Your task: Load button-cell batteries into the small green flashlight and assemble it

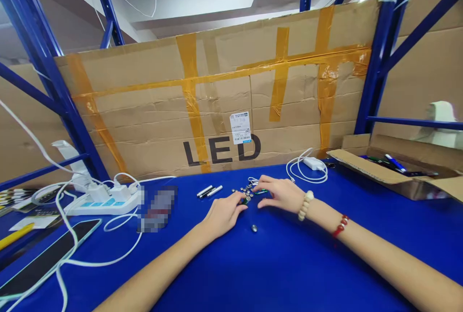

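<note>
Several small round silver metal pieces [249, 192] lie in a loose cluster on the blue table [289, 264]. From the left, my left hand [224, 213] reaches to the cluster, thumb and index finger closing around a small dark-green and silver piece [246, 201] too small to name. Across from it, my right hand [278, 194] hovers at the cluster's right side with thumb and fingers apart; a small green item [262, 192] shows under its fingertips. A single round silver piece [254, 228] sits nearer to me. Silver tubes [210, 191] lie left of the cluster.
At the left are a white power strip [104, 203] with cables, a phone [47, 259] and a blurred dark item [158, 209]. A coiled white cable [307, 167] lies behind my right hand. An open cardboard box [394, 172] stands right; a cardboard wall [155, 128] closes the back.
</note>
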Action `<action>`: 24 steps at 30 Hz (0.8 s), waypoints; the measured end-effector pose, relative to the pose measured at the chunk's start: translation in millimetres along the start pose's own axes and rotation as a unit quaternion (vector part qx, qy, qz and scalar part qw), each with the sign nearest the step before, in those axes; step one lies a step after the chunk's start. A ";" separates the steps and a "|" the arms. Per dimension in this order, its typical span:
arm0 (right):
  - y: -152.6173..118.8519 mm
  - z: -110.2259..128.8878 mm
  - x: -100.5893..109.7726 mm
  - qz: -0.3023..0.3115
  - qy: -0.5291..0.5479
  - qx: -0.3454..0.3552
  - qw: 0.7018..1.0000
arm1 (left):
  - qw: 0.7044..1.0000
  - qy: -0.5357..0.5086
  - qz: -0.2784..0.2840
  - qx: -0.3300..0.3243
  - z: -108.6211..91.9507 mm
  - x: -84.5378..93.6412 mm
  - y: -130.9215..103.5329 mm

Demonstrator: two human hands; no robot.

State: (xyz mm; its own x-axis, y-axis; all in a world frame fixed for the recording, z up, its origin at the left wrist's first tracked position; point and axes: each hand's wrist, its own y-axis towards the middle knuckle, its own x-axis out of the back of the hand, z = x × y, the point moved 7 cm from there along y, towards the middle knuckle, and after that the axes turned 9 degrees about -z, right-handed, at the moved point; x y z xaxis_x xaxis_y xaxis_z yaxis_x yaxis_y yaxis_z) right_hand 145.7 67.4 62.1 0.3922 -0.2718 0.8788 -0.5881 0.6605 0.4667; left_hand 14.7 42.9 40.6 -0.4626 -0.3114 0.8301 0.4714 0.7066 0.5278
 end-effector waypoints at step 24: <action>-8.7 16.2 24.0 -0.230 0.262 -0.048 0.936 | 0.994 0.060 -0.039 -0.081 -27.0 13.2 -5.3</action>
State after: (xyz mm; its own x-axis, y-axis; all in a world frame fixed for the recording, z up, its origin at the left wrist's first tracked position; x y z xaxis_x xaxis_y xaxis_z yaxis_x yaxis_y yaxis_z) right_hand 148.9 43.8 80.8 0.8966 -0.1786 0.4053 -0.2148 0.6249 0.7506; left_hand 26.4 18.0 53.7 -0.4145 -0.4412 0.7960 0.5568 0.5689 0.6053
